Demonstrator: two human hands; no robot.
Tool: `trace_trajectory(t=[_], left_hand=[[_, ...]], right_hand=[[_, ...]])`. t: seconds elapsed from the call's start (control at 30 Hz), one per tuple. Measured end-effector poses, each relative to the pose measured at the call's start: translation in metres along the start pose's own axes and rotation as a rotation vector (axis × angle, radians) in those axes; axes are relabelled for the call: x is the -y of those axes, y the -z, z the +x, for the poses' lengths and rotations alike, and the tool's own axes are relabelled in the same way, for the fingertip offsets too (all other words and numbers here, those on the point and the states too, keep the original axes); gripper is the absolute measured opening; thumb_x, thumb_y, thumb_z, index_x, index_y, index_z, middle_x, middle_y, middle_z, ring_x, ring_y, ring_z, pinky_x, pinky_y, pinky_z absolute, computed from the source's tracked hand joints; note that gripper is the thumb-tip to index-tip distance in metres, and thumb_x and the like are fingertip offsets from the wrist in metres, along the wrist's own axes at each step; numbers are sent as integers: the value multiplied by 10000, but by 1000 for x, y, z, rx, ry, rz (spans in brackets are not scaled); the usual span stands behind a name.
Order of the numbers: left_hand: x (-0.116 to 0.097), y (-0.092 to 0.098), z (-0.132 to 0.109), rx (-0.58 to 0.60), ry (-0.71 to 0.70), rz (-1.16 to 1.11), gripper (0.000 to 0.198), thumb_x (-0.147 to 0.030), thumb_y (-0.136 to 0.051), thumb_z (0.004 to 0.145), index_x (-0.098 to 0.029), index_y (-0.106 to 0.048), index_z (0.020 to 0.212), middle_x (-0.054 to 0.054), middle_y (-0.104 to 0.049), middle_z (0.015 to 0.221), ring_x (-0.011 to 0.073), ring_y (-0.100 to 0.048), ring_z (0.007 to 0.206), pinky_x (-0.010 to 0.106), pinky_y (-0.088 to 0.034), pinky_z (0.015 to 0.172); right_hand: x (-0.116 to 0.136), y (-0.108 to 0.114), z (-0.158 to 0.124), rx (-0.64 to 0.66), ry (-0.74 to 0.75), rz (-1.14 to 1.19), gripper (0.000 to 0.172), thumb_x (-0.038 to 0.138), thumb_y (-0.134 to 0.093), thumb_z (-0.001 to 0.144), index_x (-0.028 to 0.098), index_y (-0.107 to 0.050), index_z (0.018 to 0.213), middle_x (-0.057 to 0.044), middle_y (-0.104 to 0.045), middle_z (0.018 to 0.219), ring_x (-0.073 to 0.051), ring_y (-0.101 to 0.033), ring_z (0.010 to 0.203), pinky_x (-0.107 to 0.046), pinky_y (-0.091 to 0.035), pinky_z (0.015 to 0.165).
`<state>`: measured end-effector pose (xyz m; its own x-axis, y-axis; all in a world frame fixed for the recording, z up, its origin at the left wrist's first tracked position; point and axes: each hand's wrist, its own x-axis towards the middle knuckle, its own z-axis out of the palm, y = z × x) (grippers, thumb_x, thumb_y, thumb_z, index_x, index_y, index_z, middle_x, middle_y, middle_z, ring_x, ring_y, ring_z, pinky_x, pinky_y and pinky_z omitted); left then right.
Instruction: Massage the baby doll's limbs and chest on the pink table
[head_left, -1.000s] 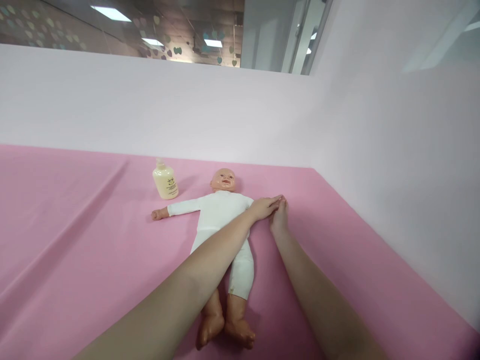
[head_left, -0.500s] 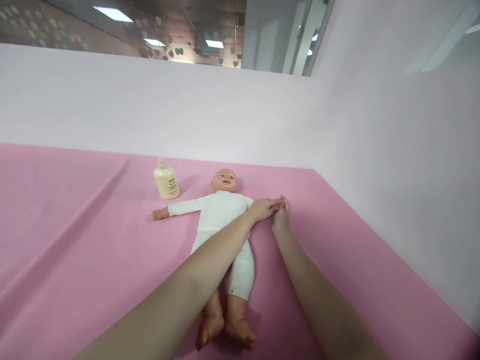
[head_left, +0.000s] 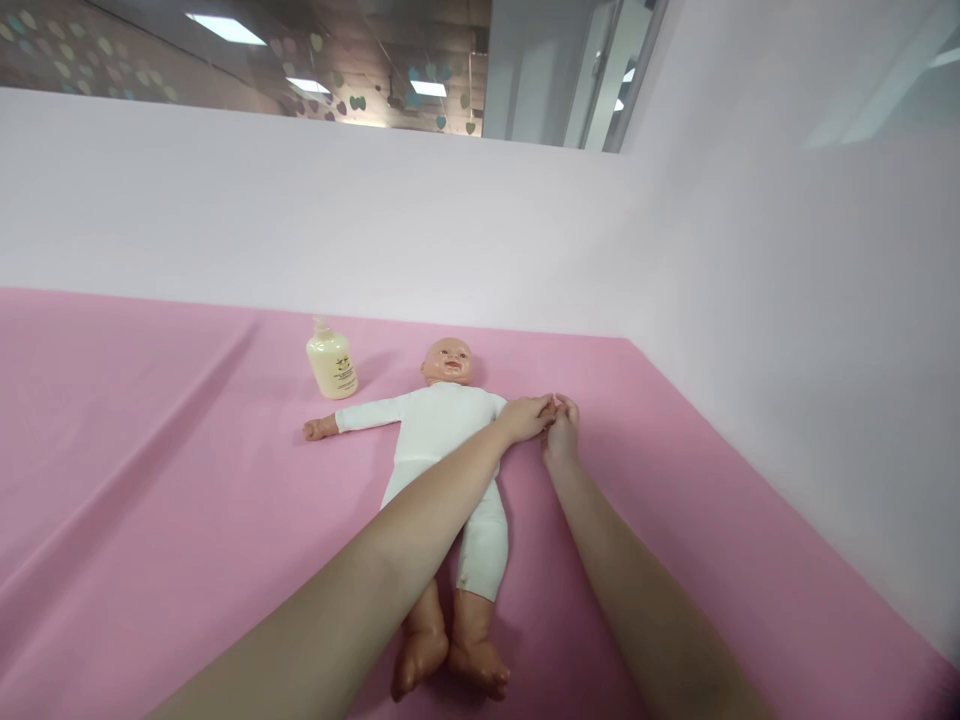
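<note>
Beside the doll, the left hand and right hand meet

Nearest the wearer, the doll's feet rest on the pink cloth; the doll lies on its back, its long axis running away to the head at the far end. The left forearm slants over its hips and belly, so the left hand is the nearer to the trunk, just off the shoulder on the wearer's right, while the right hand sits on the outer side. The fingers of both are bent and bunched together at the tips. The doll's arm on that side is hidden, its line from the shoulder leading toward them; whether they are clamped on it cannot be told. Its other arm stretches out to the wearer's left, well apart from the hands. Beyond that arm stands a pump bottle, and farther back a white wall.
</note>
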<state>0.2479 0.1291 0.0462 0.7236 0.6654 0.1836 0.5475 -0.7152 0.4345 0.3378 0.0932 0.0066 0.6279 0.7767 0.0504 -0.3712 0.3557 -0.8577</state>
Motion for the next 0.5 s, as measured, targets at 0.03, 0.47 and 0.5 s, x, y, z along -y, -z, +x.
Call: trace_trajectory(t=[0.03, 0.47, 0.5], left_hand=[[0, 0, 0, -2, 1, 3, 367, -338, -413, 956, -224, -513, 1290, 81, -689, 1143, 248, -650, 1021, 325, -489, 852], [-1, 0, -1, -44, -7, -94, 289, -344, -421, 949, -224, -571, 1166, 54, -699, 1107, 213, -649, 994, 294, -485, 857], [-1, 0, -1, -44, -2, -96, 292, -345, -421, 949, -226, -566, 1174, 51, -699, 1110, 210, -649, 996, 294, -485, 861]], right_hand=[[0, 0, 0, 1, -2, -5, 178, 353, -548, 828, 248, -565, 970, 18, -658, 875, -125, -638, 752, -237, -489, 615], [-8, 2, 5, 32, -12, 52, 153, 374, -544, 850, 225, -535, 882, 21, -644, 814, -130, -640, 746, -259, -520, 677], [-8, 2, 5, 41, -9, 49, 172, 394, -527, 859, 224, -543, 881, 18, -650, 822, -132, -643, 757, -260, -522, 680]])
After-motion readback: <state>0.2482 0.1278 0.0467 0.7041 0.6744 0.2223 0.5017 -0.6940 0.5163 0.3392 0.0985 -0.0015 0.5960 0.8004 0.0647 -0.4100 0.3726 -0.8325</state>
